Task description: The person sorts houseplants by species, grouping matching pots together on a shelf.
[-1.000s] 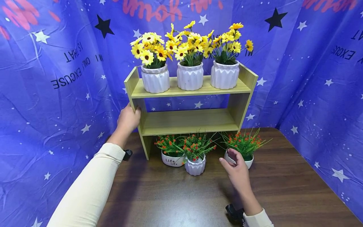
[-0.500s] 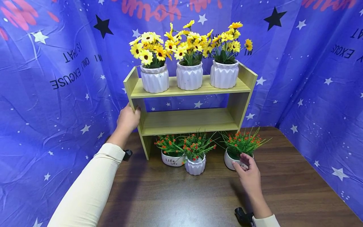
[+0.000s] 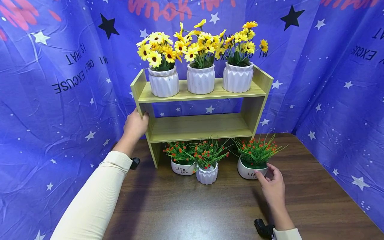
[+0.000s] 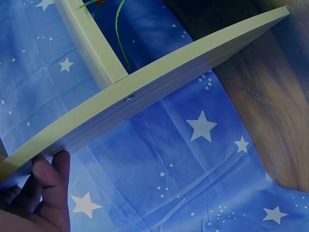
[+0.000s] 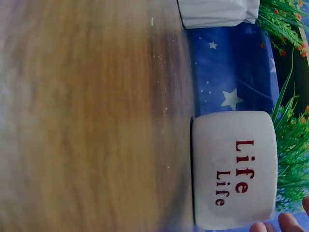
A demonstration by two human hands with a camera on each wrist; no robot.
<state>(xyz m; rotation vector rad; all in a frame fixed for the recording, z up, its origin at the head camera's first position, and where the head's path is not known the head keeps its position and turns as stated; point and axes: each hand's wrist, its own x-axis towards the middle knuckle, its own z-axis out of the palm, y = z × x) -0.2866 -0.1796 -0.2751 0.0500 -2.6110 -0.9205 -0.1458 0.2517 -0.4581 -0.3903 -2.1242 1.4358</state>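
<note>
My left hand (image 3: 135,125) grips the left side panel of a light wooden shelf (image 3: 201,128); the left wrist view has its fingers (image 4: 50,174) against the panel's outer face. At the right end of a white oval pot (image 3: 247,170) printed "Life", my right hand (image 3: 273,186) has its thumb and fingers apart. Its fingertips (image 5: 288,221) come right at the pot's corner in the right wrist view. The pot bears grassy greenery with small red-orange flowers (image 3: 258,149) and stands on the table at the shelf's right foot.
Three white fluted pots of yellow flowers (image 3: 201,80) line the top board. Below, another white "Life" pot (image 3: 182,168) and a small fluted pot (image 3: 207,175) stand side by side on the brown wooden table (image 3: 192,210). A blue starred curtain (image 3: 336,100) surrounds everything.
My right hand has moved right, from in front of the right "Life" pot to its right end, uncovering the lettering. The left hand keeps its grip on the shelf.
</note>
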